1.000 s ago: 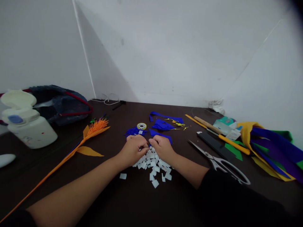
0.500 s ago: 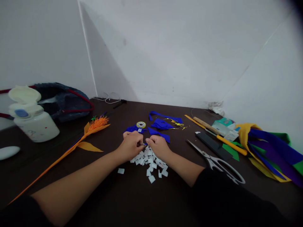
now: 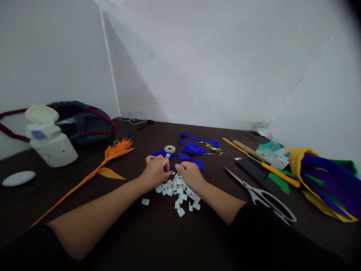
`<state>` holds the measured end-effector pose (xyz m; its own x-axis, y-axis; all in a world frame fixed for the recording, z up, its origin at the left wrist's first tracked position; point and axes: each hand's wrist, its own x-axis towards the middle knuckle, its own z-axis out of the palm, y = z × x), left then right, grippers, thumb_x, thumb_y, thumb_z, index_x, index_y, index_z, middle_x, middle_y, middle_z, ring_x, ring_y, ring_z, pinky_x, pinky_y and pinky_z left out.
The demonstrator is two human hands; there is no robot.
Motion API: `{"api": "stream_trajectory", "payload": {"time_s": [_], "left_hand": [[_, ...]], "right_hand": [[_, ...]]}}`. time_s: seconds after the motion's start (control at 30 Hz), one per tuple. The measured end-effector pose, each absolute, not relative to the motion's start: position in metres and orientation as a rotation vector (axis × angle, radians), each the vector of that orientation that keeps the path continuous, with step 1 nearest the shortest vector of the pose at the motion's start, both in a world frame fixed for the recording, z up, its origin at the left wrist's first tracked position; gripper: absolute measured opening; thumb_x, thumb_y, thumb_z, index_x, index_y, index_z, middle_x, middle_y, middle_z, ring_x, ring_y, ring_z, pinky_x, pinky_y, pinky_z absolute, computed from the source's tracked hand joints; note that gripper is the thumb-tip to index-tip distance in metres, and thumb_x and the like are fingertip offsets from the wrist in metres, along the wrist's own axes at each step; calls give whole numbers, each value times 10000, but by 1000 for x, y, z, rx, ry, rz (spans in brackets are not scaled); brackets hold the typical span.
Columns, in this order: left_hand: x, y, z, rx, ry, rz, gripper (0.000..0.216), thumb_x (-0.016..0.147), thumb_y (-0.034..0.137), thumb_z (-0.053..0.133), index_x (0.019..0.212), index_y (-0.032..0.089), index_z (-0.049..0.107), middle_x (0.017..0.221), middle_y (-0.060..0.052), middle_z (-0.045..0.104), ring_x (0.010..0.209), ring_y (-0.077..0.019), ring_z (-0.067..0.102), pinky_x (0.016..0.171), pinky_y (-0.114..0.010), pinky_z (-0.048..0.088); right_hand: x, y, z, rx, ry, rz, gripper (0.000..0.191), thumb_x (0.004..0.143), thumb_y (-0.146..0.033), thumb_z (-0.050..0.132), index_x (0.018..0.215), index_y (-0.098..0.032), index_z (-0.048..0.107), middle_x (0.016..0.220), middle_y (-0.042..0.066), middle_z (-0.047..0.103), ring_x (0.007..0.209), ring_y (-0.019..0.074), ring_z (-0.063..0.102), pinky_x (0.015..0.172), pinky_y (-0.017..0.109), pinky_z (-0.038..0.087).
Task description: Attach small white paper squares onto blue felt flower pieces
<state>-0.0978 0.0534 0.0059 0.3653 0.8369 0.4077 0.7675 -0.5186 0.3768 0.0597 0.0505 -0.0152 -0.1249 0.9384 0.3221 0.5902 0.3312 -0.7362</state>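
My left hand (image 3: pixel 155 171) and my right hand (image 3: pixel 190 174) rest close together on the dark table (image 3: pixel 158 237), fingers curled and pinched toward each other. Between the fingertips shows a tiny blue piece (image 3: pixel 173 172); I cannot make out more of it. Just under both hands lies a heap of small white paper squares (image 3: pixel 177 192). Blue paper scraps (image 3: pixel 193 149) and a small yellow tape roll (image 3: pixel 169 149) lie just beyond the hands.
An orange paper flower on a long stem (image 3: pixel 109 158) lies at left, near a white open-lidded tub (image 3: pixel 49 143) and a dark bag (image 3: pixel 81 120). Scissors (image 3: pixel 262 195), a yellow-handled tool (image 3: pixel 270 169) and coloured paper sheets (image 3: pixel 327 177) lie at right.
The view has shifted left a little. Both hands stay pinched together over the white squares, moved slightly away from me.
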Motion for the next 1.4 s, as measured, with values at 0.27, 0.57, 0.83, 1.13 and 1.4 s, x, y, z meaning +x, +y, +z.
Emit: {"api": "stream_trajectory", "payload": {"time_s": [0.27, 0.57, 0.83, 1.13, 1.4], "left_hand": [[-105, 56, 9, 2334, 1145, 778, 289, 614, 365, 618, 827, 185, 541, 816, -7, 601, 757, -146, 516, 734, -290, 325], [-101, 55, 8, 2209, 1149, 813, 156, 723, 276, 489, 659, 166, 579, 658, -6, 594, 637, -114, 517, 625, -237, 373], [-104, 54, 15, 2153, 1211, 816, 186, 727, 280, 475, 627, 161, 577, 640, -4, 591, 602, -111, 501, 590, -237, 372], [-102, 54, 10, 2140, 1144, 773, 199, 731, 297, 472, 663, 163, 602, 637, -1, 602, 600, -109, 505, 584, -235, 368], [-100, 52, 11, 2465, 1208, 796, 148, 732, 287, 499, 668, 194, 594, 675, 23, 618, 674, -116, 518, 737, -301, 305]], "right_hand": [[65, 52, -15, -1325, -1742, 623, 312, 761, -355, 434, 521, -162, 490, 465, -36, 432, 476, 92, 405, 476, 211, 283], [63, 53, -12, -1246, -1676, 687, 364, 764, -404, 432, 502, -158, 486, 471, -23, 467, 471, 91, 417, 481, 216, 298], [75, 57, -12, -1006, -1540, 849, 219, 743, -370, 494, 740, -165, 571, 615, -15, 528, 564, 100, 476, 551, 220, 380], [69, 52, -9, -1069, -1711, 810, 92, 678, -238, 571, 696, -156, 609, 649, 5, 581, 601, 105, 499, 582, 238, 392], [66, 51, -8, -1208, -1719, 739, 131, 700, -257, 521, 624, -156, 555, 563, -19, 510, 543, 97, 443, 532, 227, 347]]}}
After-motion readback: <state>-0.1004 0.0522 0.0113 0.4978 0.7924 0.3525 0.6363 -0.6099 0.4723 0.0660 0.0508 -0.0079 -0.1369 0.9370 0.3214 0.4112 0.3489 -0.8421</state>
